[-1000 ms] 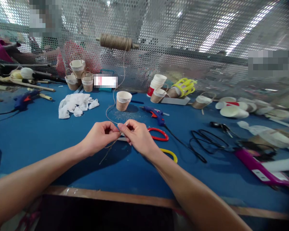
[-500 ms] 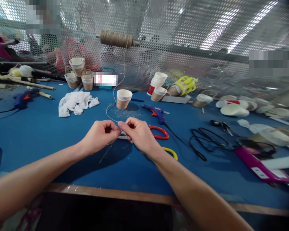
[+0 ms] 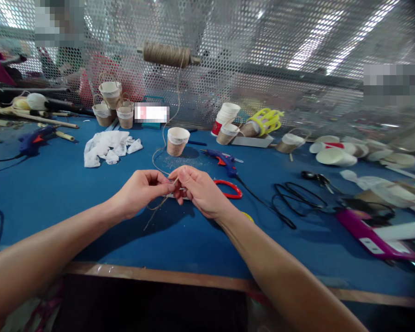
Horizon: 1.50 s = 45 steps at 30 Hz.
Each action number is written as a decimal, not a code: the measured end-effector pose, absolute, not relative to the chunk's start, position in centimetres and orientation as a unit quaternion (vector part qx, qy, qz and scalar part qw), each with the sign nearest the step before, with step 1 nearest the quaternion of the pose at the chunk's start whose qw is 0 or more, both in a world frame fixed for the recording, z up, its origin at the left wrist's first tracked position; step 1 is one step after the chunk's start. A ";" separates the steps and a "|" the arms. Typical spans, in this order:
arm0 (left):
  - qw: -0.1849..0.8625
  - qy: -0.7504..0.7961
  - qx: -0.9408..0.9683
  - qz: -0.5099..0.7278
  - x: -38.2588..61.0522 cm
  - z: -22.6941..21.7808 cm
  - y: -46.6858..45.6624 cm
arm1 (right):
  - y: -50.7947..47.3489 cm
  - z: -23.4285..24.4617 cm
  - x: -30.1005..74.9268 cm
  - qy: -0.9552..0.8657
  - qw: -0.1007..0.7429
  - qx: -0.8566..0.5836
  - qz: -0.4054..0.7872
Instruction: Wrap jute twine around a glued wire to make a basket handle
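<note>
Left hand point(image 3: 143, 190) pinches jute twine point(image 3: 163, 134) above blue counter point(image 3: 72, 193), strand leading to spool point(image 3: 166, 54) behind; right hand point(image 3: 202, 190) pinches it just beside. Twine looks light, limp, rough, unlikely to slip; best held in fingertips, close together.

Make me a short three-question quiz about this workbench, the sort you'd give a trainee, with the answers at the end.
1. True or false: the left hand and the right hand are both pinching twine.
2. What colour is the trigger of the glue gun nearest the right hand?
A) green
B) red
C) white
3. How many handled cups show in the stack at the back left?

Key: 1. True. 2. B, red. 3. Three: two below, one on top.
</note>
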<state>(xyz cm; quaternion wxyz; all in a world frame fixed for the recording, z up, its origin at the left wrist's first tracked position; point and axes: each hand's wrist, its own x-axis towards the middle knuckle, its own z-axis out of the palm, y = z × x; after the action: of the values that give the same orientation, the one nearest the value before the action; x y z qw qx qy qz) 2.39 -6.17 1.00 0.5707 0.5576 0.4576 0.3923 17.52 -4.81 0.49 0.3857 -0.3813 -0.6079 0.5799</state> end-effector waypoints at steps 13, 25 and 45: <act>0.568 0.443 0.604 0.343 1.6 1.3 -5.9 | -4.8 0.9 17.7 -0.615 0.388 -0.387 0.568; 0.548 0.460 0.615 0.331 1.8 1.2 -6.0 | -4.9 0.7 17.6 -0.659 0.389 -0.410 0.496; 0.559 0.411 0.658 0.291 1.4 1.3 -5.7 | -4.7 0.9 18.0 -0.648 0.366 -0.380 0.549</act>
<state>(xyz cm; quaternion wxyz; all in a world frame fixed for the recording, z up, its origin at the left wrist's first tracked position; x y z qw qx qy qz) 1.36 -5.71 1.33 0.5593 0.6583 0.4111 0.2914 18.00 -4.69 0.85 0.3663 -0.3804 -0.6476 0.5493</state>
